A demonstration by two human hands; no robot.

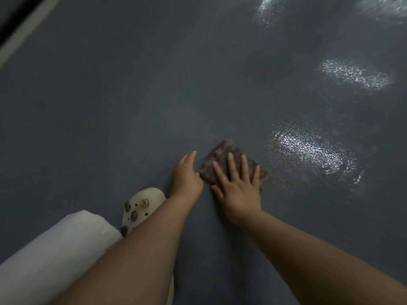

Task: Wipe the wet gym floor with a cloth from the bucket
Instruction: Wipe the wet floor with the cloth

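The right hand (239, 192) lies flat on a brownish cloth (222, 159) that is spread on the dark grey floor (132, 95). Its fingers (231, 164) are straight and fanned wide, pressing down on the near part of the cloth, with the palm over the cloth's near edge and the thumb on the floor beside it. The left hand (186, 176) sits just to the left of the cloth, at its left corner; its fingers point forward and look loosely together, but whether they pinch the corner or only touch it cannot be told. To the right of the cloth and farther away, several wet patches (308, 150) shine on the floor. At the lower left, a cream clog (143, 205) with small charms stands on the floor beside a white trouser leg (55, 249).
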